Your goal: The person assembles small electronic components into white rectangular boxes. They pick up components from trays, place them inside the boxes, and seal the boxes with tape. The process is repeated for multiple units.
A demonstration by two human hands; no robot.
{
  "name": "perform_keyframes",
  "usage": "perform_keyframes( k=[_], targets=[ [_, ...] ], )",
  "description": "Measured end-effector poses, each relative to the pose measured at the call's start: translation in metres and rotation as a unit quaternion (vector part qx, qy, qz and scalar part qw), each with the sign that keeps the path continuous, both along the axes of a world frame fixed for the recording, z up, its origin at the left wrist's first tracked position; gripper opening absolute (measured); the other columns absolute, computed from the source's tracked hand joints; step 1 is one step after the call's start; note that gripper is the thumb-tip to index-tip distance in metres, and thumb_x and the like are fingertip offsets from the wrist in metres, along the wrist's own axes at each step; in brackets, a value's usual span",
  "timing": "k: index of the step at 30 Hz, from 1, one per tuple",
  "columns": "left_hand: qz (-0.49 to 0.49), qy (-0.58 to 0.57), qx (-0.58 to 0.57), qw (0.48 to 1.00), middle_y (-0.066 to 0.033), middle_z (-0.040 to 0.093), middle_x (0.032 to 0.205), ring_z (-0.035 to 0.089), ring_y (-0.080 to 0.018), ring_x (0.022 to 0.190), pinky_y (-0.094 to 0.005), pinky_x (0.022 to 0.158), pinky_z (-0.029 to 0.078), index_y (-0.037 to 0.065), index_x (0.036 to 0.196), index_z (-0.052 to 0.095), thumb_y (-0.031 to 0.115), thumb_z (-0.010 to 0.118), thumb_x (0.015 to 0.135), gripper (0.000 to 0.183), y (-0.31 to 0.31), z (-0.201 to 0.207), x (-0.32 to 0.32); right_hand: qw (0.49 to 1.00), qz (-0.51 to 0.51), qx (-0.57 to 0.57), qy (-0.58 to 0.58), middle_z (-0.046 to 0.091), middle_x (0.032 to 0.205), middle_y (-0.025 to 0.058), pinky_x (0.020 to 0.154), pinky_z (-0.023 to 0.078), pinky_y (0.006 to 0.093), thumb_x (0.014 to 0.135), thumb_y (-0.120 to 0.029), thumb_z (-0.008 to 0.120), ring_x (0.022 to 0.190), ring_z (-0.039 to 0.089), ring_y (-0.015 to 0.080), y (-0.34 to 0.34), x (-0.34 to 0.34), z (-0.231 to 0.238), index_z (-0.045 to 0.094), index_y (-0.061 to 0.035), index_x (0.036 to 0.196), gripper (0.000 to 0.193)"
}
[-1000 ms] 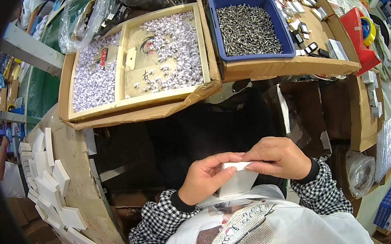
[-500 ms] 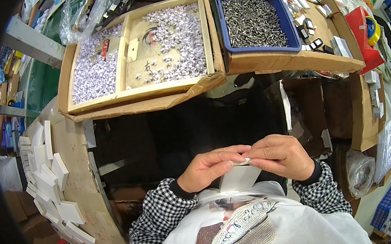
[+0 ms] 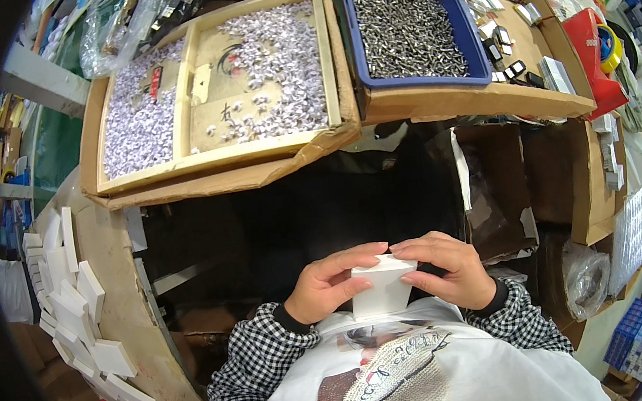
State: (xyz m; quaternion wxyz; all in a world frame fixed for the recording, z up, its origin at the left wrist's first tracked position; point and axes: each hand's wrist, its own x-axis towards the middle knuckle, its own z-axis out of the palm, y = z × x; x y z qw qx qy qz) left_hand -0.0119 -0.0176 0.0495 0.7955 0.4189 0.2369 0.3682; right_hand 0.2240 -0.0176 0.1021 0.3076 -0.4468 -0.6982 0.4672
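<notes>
A small white box [image 3: 381, 292] stands upright against my shirt, its top end facing up between my two hands. My left hand [image 3: 330, 284] is closed on the box's left edge, thumb on the front face and fingertips along the top. On the opposite side, my right hand [image 3: 451, 269] grips the right edge in the same way, its fingers lying across the top. The top end looks closed over. What is inside the box is hidden.
White boxes [image 3: 74, 305] lie piled on the left table. Ahead, a wooden tray [image 3: 188, 89] holds small white pieces, and a blue bin [image 3: 426, 84] holds small metal parts. Small devices fill the cardboard tray [image 3: 475, 102] at the right. A red box [image 3: 600, 65] with yellow tape stands beyond.
My fingers have moved apart from the pinch at the box's top to its two upper corners. The top flap, raised before, now lies closed. The view has shifted slightly.
</notes>
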Motion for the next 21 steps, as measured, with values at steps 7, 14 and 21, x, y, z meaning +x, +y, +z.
perform_keyframes(
  k=[7,14,21],
  targets=[
    [0.038,0.069,0.114,0.990,-0.0178,0.049,0.136,0.053,-0.0221,0.119,-0.0298,0.093,0.048,0.004,0.119,0.060,0.000,0.059,0.090,0.030,-0.006,-0.006,0.003,1.000,0.000,0.027,0.004,0.068,0.109,0.0114,0.080,0.051,0.0315,0.078,-0.009,0.074,0.093,0.064,0.0239,-0.002,0.002,-0.007,0.067,-0.0042,0.109,0.032],
    [0.073,0.034,0.099,0.992,-0.0182,0.052,0.133,0.056,-0.0212,0.115,-0.0289,0.091,0.049,0.004,0.116,0.060,0.000,0.057,0.091,0.025,-0.014,-0.014,0.006,0.999,0.004,0.042,0.012,0.069,0.106,0.0100,0.077,0.051,0.0311,0.079,-0.007,0.072,0.089,0.064,0.0224,-0.001,-0.003,-0.013,0.071,-0.0046,0.102,0.024],
    [0.081,0.036,0.006,0.996,-0.0138,0.059,0.120,0.059,-0.0176,0.106,-0.0286,0.092,0.048,0.003,0.112,0.061,0.000,0.061,0.089,0.023,-0.011,0.003,0.014,0.998,-0.014,0.053,0.010,0.067,0.110,0.0090,0.077,0.051,0.0308,0.079,-0.008,0.071,0.088,0.062,0.0227,0.003,-0.001,-0.015,0.071,-0.0065,0.103,0.024]
  ],
)
